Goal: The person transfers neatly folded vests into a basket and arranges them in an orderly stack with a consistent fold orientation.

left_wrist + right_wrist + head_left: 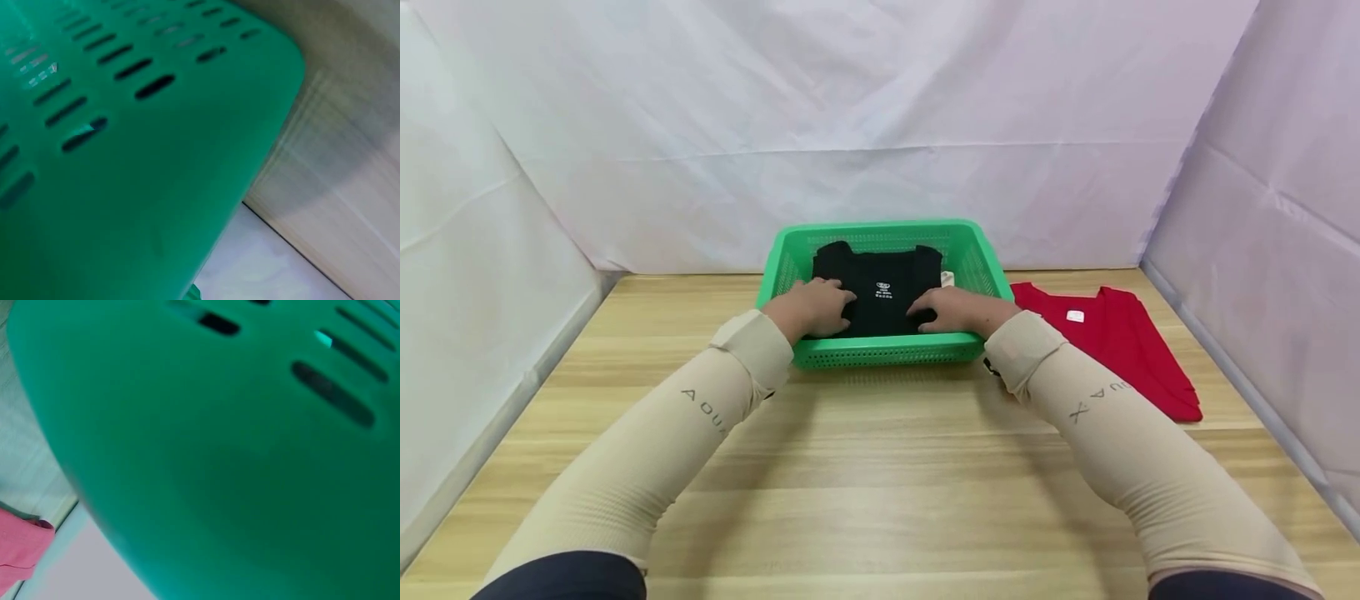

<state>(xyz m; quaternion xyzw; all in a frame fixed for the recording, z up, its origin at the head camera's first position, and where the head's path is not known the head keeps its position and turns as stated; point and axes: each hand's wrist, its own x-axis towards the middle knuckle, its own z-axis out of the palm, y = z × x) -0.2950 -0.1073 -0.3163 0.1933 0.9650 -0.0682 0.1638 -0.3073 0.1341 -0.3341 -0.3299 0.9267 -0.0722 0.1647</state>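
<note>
A black folded shirt (pixel 880 292) with a small white print near its neckline lies inside a green perforated basket (pixel 887 343). My left hand (pixel 814 307) reaches over the near left corner and rests on the shirt's left side, thumb apart from the fingers. On the opposite side, my right hand (pixel 955 311) touches the shirt's right part, forefinger and thumb spread over the cloth. Both wrist views are filled by the basket's green wall (pixel 156 181) and slots, seen close up; the hands are hidden there.
To the basket's right a red folded shirt (pixel 1097 333) with a white label lies on the wooden table (pixel 880 483), partly behind the right forearm. A whitish piece (pixel 947 278) shows beside the black shirt inside the basket. White cloth walls (pixel 880 125) enclose the back and sides.
</note>
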